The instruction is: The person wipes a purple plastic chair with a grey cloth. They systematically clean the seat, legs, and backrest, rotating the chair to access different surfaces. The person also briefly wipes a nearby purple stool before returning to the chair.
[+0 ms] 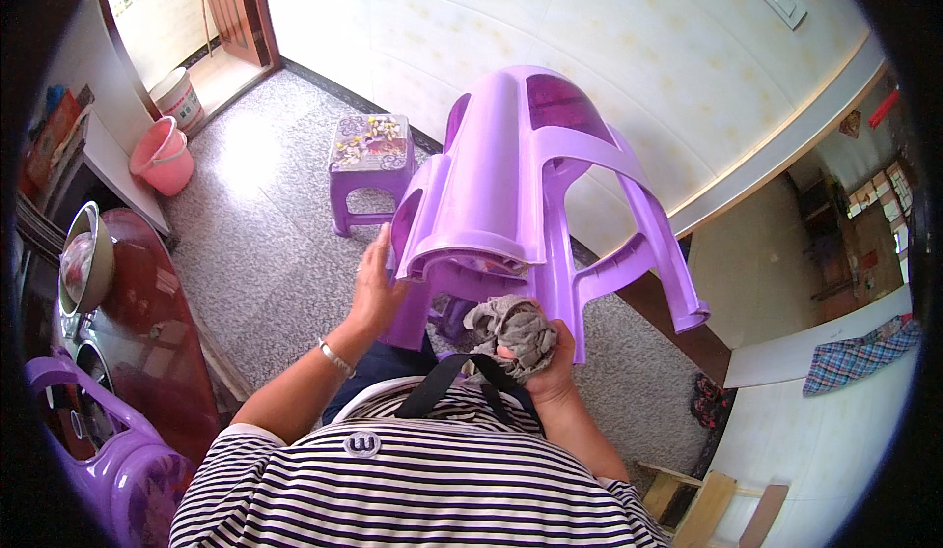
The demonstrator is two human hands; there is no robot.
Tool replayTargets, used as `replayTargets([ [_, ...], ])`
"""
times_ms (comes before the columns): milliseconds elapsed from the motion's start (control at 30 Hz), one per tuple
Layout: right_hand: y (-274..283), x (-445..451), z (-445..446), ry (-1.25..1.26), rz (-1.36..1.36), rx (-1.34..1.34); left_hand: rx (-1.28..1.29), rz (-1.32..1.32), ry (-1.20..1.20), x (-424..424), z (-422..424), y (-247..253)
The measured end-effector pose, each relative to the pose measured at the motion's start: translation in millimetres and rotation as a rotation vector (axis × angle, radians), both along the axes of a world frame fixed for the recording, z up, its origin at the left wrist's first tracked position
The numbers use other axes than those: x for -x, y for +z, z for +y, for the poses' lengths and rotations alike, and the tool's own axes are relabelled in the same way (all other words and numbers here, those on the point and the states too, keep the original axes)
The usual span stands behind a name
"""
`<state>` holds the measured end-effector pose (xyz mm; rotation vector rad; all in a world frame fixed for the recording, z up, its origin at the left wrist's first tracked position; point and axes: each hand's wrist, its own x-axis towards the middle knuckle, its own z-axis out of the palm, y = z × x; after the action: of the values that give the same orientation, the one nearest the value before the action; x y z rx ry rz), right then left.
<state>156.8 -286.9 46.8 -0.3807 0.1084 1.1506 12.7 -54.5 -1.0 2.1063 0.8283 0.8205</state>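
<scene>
In front of me a purple plastic chair (479,187) stands tipped out of its upright position, with some legs pointing towards me. Darker, glossy purple panels are set into it. Against its left edge lies my left hand (376,286), holding it there with the fingers pointing up along the side; the thumb is mostly hidden. A crumpled grey cloth (516,331) is bunched up in my right hand (556,364), just below the chair's near rim.
Behind the chair, a purple stool (372,172) with a flowered top stands near the wall. A pink bucket (163,156) and a white bucket (177,99) are by the doorway. At left are a dark red tabletop (147,290) and another purple chair (132,467). Wooden slats (700,507) lie lower right.
</scene>
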Motion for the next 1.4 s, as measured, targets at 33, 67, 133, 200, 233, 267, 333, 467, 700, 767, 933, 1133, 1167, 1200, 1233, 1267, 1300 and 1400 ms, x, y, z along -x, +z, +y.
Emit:
replayTargets([
  [33,1,-2,-2,0.004,-0.031,0.005,-0.152,-0.005,0.082,4,-13,22],
  [67,2,-3,-3,0.012,-0.064,0.013,-0.302,-0.011,0.168,9,-25,38],
  [133,11,-4,1,0.074,-0.13,-0.042,-0.206,-0.107,-0.014,22,-43,44],
  [200,26,-2,4,0.138,-0.154,-0.087,0.129,-0.148,-0.265,24,-56,64],
  [233,31,1,5,0.151,-0.181,-0.058,0.419,-0.145,-0.421,17,-61,75],
  [267,34,4,7,0.165,-0.209,-0.029,0.659,-0.136,-0.561,12,-62,71],
  [333,36,4,8,0.202,-0.283,0.023,0.933,-0.216,-0.713,-4,-67,85],
  [467,42,9,5,0.205,-0.331,0.182,1.232,-0.29,-0.693,-9,-65,65],
  [700,51,-2,-22,0.526,-0.652,0.411,1.484,-0.618,-0.385,6,-47,71],
  [767,46,-8,-32,0.644,-0.757,0.462,1.41,-0.631,-0.284,9,-39,81],
  [933,26,-16,-63,0.727,-1.165,0.704,1.319,-0.697,-0.34,14,-26,81],
  [1133,50,-23,-80,0.889,-1.655,1.039,1.347,-0.616,-0.264,18,-32,80],
  [1167,56,-24,-78,0.901,-1.741,1.089,1.329,-0.655,-0.267,18,-32,80],
  [1200,59,-24,-78,0.913,-1.827,1.144,1.314,-0.695,-0.272,18,-32,80],
  [1233,53,-25,-80,0.761,-1.687,1.09,1.298,-0.737,-0.275,17,-33,81],
  [1267,40,-26,-85,0.611,-1.542,1.033,1.225,-0.703,-0.288,13,-39,89],
  [1300,23,-27,-88,0.472,-1.396,0.971,1.153,-0.672,-0.295,8,-49,100],
  [1400,10,-7,-43,0.22,-0.889,0.625,0.552,-0.229,-0.663,-1,-80,106],
])
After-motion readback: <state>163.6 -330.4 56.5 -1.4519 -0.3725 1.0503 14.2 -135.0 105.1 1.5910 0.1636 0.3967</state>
